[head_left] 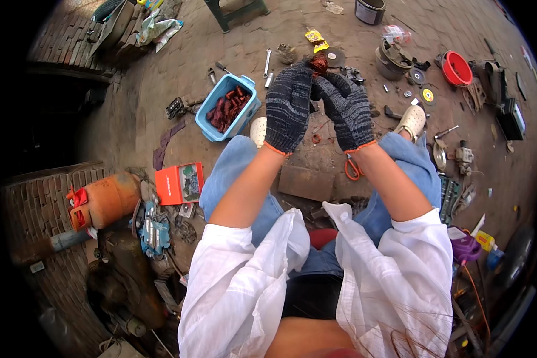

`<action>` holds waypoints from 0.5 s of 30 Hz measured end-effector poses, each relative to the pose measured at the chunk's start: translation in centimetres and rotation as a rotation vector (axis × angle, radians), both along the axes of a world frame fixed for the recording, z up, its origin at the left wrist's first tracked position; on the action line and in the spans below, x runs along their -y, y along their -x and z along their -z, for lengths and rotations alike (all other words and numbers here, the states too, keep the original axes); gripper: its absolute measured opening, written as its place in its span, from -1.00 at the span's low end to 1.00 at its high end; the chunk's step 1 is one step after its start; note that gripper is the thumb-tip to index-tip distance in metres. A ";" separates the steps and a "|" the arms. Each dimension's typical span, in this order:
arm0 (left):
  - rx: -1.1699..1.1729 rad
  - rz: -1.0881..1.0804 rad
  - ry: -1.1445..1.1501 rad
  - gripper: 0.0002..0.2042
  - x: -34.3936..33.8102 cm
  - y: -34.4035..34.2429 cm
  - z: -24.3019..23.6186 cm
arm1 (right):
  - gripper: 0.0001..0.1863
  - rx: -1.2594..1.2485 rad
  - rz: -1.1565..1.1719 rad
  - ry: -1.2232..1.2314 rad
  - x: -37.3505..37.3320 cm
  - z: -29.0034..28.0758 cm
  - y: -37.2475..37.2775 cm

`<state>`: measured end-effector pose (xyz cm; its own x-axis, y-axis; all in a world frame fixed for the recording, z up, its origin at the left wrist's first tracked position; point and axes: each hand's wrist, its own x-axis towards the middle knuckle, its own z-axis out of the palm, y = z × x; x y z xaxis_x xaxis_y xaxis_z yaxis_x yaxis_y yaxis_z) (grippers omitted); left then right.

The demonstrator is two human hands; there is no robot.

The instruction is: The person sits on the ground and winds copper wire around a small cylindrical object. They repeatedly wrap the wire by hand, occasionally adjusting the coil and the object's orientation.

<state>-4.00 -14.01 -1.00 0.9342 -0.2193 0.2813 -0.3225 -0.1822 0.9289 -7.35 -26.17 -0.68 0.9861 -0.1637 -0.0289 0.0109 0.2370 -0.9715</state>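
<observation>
In dark grey knitted gloves, my left hand point(287, 104) and my right hand point(343, 107) meet in front of me, fingers closed on a reddish copper wire bundle point(318, 63). The left fingers point up along the bundle's left side; the right fingers come in from the lower right, their tips partly hidden. Left of my left hand, a light blue plastic tub point(204, 124) holds several similar copper pieces point(224, 110). Orange-handled scissors point(352, 169) lie below my right hand, near a flat brown board point(304, 182).
Around my feet lie a wrench point(267, 63), grinding discs point(427, 96), buckets point(388, 67), a red bowl point(456, 67) and scattered metal parts. An open red box point(168, 185), an orange gas cylinder point(110, 200) and machinery sit at left. A green stool point(232, 12) stands ahead.
</observation>
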 end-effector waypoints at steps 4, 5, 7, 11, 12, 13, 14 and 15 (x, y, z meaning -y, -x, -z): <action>-0.315 0.185 0.169 -0.66 0.6 1.0 -2.4 | -0.72 -0.007 0.099 0.010 0.4 -0.1 0.2; -0.407 0.248 0.215 -0.65 0.2 0.6 -2.5 | -0.72 -0.003 0.112 -0.012 0.5 -0.1 0.2; -0.499 0.314 0.276 -0.64 -0.2 0.3 -2.7 | -0.73 0.055 0.124 0.147 0.8 0.4 -0.1; -0.638 0.361 0.545 -0.62 -0.5 -0.2 -1.9 | -0.68 0.154 0.125 0.188 0.7 0.5 -0.2; -0.706 0.379 0.665 -0.61 -0.6 -0.5 -1.2 | -0.67 0.181 0.135 0.236 0.7 0.7 -0.3; -0.710 0.374 0.677 -0.61 -0.7 -0.9 -0.7 | -0.65 0.206 0.146 0.286 0.6 1.1 -0.4; -0.713 0.370 0.689 -0.61 -1.0 -1.4 -0.4 | -0.63 0.232 0.156 0.336 0.6 1.3 -0.5; -0.716 0.365 0.701 -0.61 -1.2 -1.6 -0.2 | -0.62 0.241 0.158 0.330 0.7 1.4 -0.5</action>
